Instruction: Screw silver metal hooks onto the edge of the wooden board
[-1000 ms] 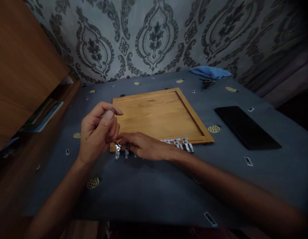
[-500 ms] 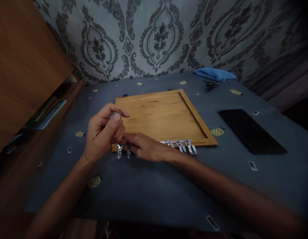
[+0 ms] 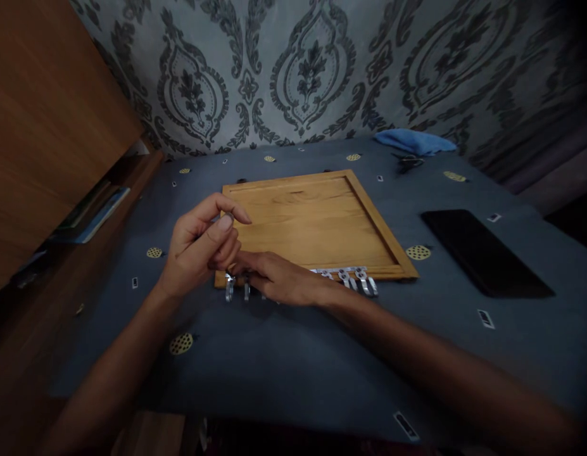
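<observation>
A shallow wooden tray or framed board (image 3: 316, 221) lies on the table, with a metal hook rail (image 3: 345, 272) along its near edge. Several silver hooks hang over that edge. Above the rail's left end, my left hand (image 3: 202, 244) is closed, thumb against curled fingers. A small dark tip shows by the thumb; what it belongs to is hidden in the fist. My right hand (image 3: 281, 278) lies low across the rail, covering its middle. Its fingers are pressed together near the left hooks, under my left hand, and what they pinch is hidden.
A black flat rectangular object (image 3: 486, 253) lies on the right of the patterned tablecloth (image 3: 293, 361). A blue cloth (image 3: 416, 141) and dark scissors-like tool (image 3: 408, 163) are at the back right. A wooden cabinet (image 3: 50, 95) stands at left, and a patterned wall covering (image 3: 255, 63) is behind.
Both hands keep nearly the same pose over the rail. The whole view has shifted slightly; nothing is visibly taken up or let go.
</observation>
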Motion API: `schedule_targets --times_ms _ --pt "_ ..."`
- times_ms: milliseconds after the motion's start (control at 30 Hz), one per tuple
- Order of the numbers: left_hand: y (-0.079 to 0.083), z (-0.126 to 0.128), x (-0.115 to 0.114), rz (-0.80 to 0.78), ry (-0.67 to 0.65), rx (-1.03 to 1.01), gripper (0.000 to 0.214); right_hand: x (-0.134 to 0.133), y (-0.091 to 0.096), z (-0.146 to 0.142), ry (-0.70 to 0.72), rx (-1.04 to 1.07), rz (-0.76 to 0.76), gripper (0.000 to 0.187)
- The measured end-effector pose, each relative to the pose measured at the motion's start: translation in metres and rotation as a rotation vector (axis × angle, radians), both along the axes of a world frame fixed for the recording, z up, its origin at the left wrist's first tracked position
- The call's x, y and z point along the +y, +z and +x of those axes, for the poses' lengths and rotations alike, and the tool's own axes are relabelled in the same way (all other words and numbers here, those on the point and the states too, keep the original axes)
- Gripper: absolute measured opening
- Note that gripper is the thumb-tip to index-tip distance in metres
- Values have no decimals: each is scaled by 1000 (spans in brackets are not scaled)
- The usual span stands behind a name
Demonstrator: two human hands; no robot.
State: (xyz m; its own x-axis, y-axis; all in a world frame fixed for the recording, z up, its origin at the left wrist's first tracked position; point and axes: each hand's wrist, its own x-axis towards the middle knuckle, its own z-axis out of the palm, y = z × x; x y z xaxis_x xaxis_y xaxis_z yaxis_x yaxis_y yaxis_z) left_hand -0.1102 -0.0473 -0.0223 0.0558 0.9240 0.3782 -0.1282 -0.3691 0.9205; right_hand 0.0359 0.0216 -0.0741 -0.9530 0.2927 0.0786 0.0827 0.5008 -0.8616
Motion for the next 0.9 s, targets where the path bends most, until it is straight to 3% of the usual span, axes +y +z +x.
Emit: schedule_targets --times_ms 367,500,700,900 --pt "7 1 -4 22 87 -49 13 -1 1 0 0 5 -29 37" --pt "11 0 -9 1 62 -33 13 0 0 1 -7 6 -48 44" --pt "6 2 -6 -4 31 19 14 -1 6 1 -4 -2 -5 24" --pt "4 3 -6 -1 -6 24 14 -1 8 4 10 10 14 23"
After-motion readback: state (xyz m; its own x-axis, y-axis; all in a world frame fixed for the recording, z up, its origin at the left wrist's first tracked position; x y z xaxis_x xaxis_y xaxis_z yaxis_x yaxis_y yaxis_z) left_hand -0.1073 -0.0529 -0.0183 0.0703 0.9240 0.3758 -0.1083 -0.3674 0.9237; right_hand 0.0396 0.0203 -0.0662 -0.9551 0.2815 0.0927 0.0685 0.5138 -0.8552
